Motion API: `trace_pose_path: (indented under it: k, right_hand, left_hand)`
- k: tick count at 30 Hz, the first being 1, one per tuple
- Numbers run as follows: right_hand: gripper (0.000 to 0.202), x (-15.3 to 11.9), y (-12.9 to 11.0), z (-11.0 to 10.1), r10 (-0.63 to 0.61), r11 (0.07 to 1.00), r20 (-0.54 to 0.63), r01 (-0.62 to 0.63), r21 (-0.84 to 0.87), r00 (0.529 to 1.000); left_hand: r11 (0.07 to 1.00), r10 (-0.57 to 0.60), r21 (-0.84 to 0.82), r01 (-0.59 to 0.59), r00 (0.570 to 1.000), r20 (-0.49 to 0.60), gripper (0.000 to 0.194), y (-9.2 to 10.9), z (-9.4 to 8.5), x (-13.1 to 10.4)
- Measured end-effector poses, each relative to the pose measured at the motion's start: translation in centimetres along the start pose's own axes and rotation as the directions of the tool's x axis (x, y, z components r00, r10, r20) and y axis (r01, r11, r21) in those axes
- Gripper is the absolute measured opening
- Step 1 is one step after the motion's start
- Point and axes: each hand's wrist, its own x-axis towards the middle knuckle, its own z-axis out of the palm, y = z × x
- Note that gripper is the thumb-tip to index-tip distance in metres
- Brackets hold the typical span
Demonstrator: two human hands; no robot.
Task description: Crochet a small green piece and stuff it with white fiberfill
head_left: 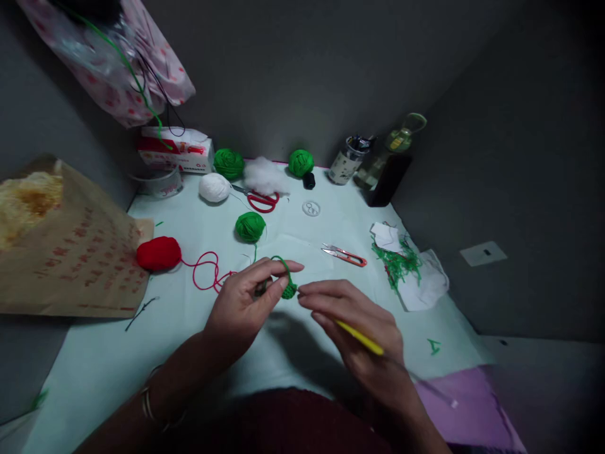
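Note:
Between thumb and fingers, my left hand [248, 302] pinches a small piece of green crochet [288, 291], with green yarn looped over its index finger. My right hand [362, 325] is closed around a crochet hook [359, 337] with a yellow handle, its tip end at the right edge of the green piece. From the piece the yarn leads back to a green yarn ball [250, 227] just beyond my left hand. A red yarn ball [159, 253] lies to the left, its loose strand curling toward my left wrist.
Thread snips [347, 255] and red-handled scissors [262, 200] lie on the table beyond my hands. A brown paper bag [89, 246] stands at left. Green yarn scraps [399, 261] lie at right. A bottle [394, 148] and a pen cup [346, 162] stand by the back wall.

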Motion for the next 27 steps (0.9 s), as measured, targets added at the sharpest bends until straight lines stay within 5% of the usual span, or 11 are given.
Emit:
trace_pose_path:
  k: [5, 11, 16, 21, 24, 27]
  right_hand:
    - [0.024, 0.5, 0.9, 0.2, 0.187, 0.942, -0.179, -0.125, 0.311, 0.966]
    - [0.019, 0.5, 1.7, 0.9, 0.253, 0.895, -0.226, -0.139, 0.424, 0.941]
    - [0.015, 1.1, 3.2, 0.7, 0.391, 0.726, -0.165, -0.194, 0.659, 0.906]
    - [0.023, 1.8, 3.9, 1.3, 0.48, 0.513, -0.034, -0.248, 0.822, 0.877]
    - [0.016, 1.8, 3.5, 2.0, 0.466, 0.534, -0.071, -0.216, 0.818, 0.882]
    - [0.012, 1.5, 3.1, 2.7, 0.423, 0.662, -0.212, -0.141, 0.736, 0.881]
  left_hand:
    - [0.929, -0.18, -0.299, 0.22, 0.971, 0.156, 0.032, 0.4, -0.3, 0.3]
    - [0.96, -0.191, -0.187, 0.21, 0.975, 0.115, 0.031, 0.2, -0.2, 0.2]
    - [0.986, -0.114, -0.107, 0.126, 0.987, 0.111, 0.026, 0.7, -0.3, 0.3]
    - [0.903, -0.215, -0.331, 0.274, 0.955, 0.206, 0.03, 0.3, -0.1, 0.3]
    - [0.834, -0.231, -0.45, 0.318, 0.943, 0.239, 0.034, -0.4, 0.3, 0.3]
    - [0.769, -0.241, -0.539, 0.345, 0.936, 0.256, 0.031, -0.8, 0.5, 0.4]
